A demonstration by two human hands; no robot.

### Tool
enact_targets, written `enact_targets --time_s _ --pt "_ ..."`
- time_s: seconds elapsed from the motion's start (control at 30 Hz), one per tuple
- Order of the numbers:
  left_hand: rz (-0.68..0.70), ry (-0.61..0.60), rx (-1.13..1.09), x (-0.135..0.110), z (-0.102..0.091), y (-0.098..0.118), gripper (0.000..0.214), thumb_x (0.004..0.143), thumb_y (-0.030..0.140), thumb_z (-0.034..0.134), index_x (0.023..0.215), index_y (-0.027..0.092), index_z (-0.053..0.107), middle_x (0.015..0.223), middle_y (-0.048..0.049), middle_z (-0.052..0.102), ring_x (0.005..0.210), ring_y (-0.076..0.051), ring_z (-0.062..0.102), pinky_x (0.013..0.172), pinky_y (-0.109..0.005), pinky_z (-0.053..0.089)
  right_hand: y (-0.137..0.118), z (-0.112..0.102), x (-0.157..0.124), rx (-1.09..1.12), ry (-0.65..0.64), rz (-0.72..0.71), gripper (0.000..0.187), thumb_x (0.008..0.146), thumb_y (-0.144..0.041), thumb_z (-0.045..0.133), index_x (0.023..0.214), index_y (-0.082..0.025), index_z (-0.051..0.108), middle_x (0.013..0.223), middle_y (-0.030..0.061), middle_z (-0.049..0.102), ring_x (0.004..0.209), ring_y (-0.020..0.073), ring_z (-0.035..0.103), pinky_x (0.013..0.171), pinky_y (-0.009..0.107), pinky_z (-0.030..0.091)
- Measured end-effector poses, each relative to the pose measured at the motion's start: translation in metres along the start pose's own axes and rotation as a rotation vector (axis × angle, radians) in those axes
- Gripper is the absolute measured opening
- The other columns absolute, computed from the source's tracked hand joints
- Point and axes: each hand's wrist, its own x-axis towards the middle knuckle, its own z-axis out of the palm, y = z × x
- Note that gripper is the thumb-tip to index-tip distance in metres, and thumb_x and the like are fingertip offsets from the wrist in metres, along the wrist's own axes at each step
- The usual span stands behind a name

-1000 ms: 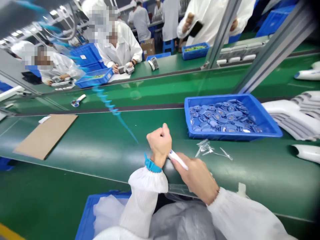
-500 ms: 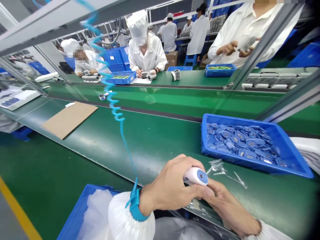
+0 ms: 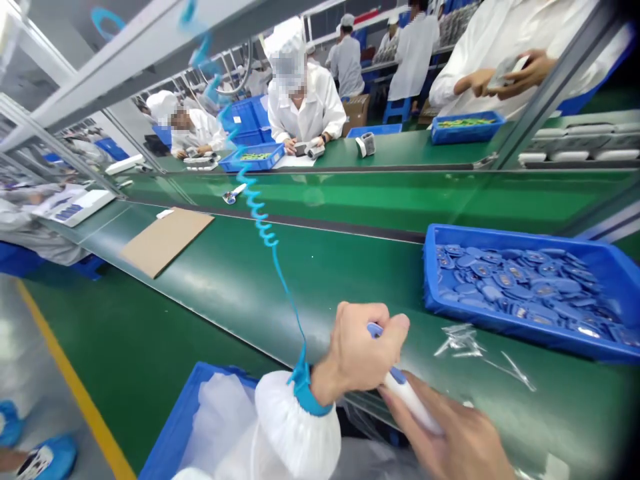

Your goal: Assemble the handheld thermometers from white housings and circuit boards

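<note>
We note the green belt bench [image 3: 320, 293] running across in front of the hands, with a blue crate [image 3: 225, 371] lined in white film below them to the left and a cardboard sheet [image 3: 165, 241] well off to the left. A blue tray [image 3: 430, 267] heaped with blue oval parts [image 3: 510, 283] sits ahead and to the right. The white-and-blue handheld device [image 3: 407, 397] is held between the hands, over the bench's near edge. The left hand [image 3: 363, 350] is closed round it in a fist; the right hand [image 3: 445, 440] lies along its white end, fingers extended, though we cannot tell whether they pinch. Clear plastic scraps [image 3: 460, 343] lie just right of the hands. Risk: the device looks smooth, so a loose right-hand hold could let it slip off the edge into the crate. The coiled blue cord [image 3: 260, 213] from the left wrist strap [image 3: 303, 383] could snag it if pulled taut.
</note>
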Motion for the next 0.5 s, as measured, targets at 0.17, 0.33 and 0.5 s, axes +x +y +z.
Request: enact_targets --time_s 0.17,0.33,0.5 --pt "-0.011 -0.114 0.36 0.014 -0.029 -0.024 0.045 0.08 0.061 0.068 0.063 0.02 0.058 0.053 0.0034 0.051 0.054 -0.012 0.043 0.055 -0.026 0.028 -0.002 -0.02 0.012 0.087 -0.267 0.259 0.027 0.097 -0.046 0.056 0.096 -0.027 0.074 0.07 -0.0046 0.072 0.054 0.0117 0.066 0.053 0.017 0.053" --pt "-0.239 0.12 0.431 0.107 -0.089 -0.029 0.052 0.073 0.058 0.078 0.049 0.017 0.055 0.047 -0.0017 0.05 0.052 -0.016 0.046 0.054 -0.028 0.028 0.009 -0.055 0.005 -0.031 -0.013 0.491 0.034 0.094 -0.055 0.053 0.099 -0.029 0.075 0.087 -0.001 0.076 0.056 0.0116 0.065 0.055 0.02 0.055" --pt "-0.157 0.39 0.221 0.209 -0.118 -0.008 0.064 0.104 0.06 0.029 0.112 0.003 0.056 0.101 -0.0147 0.066 0.081 -0.016 0.062 0.073 -0.027 0.048 0.047 -0.074 -0.008 -0.303 0.184 0.664 0.048 0.088 -0.066 0.05 0.105 -0.028 0.072 0.098 0.0032 0.074 0.057 0.0153 0.063 0.052 0.029 0.055"
